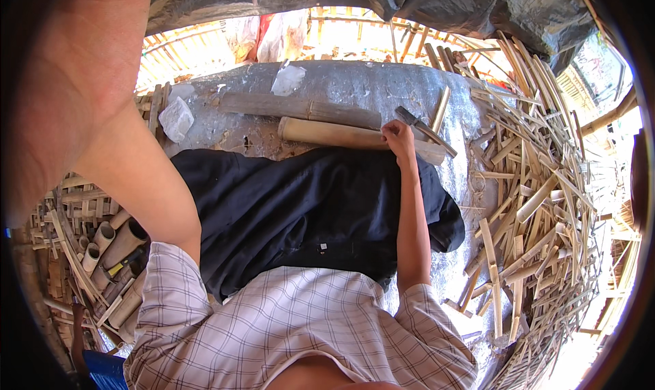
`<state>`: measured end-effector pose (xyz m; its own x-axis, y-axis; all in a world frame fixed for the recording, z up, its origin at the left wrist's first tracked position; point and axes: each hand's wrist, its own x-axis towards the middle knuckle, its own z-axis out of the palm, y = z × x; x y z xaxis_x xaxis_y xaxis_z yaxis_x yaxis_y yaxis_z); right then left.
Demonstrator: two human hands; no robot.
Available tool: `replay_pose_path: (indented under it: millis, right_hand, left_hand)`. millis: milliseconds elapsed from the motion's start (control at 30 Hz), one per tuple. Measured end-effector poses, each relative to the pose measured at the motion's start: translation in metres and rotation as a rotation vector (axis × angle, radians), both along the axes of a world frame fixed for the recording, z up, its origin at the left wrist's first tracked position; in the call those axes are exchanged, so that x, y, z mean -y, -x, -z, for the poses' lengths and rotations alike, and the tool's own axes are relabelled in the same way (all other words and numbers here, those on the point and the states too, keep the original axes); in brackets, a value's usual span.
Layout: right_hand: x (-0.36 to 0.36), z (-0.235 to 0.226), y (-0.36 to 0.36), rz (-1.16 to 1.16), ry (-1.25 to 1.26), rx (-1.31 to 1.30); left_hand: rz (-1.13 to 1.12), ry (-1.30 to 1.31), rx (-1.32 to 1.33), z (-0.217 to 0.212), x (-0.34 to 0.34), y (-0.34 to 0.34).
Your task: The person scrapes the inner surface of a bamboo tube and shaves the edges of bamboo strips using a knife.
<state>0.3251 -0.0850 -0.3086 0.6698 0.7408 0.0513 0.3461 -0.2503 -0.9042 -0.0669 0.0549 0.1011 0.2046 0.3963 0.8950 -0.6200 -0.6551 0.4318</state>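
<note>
My left hand (82,69) is raised very close to the camera and fills the upper left; its fingers run out of the picture or are blurred. My right hand (398,139) rests at a pale bamboo pole (334,133), its fingers curled in. Whether anything small is inside them cannot be made out. Just beyond that hand, a dark-bladed tool (426,131) like a knife lies slantwise across the pole. A greyer split bamboo length (293,108) lies behind, roughly parallel. Black cloth (307,199) covers my lap in front of the poles.
Split bamboo strips (532,213) are heaped along the right side. Hollow bamboo pieces (126,243) stand at the left beside woven bamboo (75,202). A whitish stone block (177,119) sits on the grey ground sheet (321,80). Dark plastic sheeting (443,8) hangs across the top.
</note>
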Motion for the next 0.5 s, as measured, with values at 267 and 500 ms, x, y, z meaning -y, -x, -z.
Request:
replay_pose_path:
  millis: [267,500]
  right_hand:
    - [0.004,-0.007,0.004,0.011,-0.104,0.033]
    - [0.021,-0.105,0.152,-0.048,-0.433,-0.305]
  left_hand:
    - [0.148,0.122,-0.188,0.055,0.024,-0.053]
    - [0.078,0.203,-0.625,0.236,0.091,-0.069]
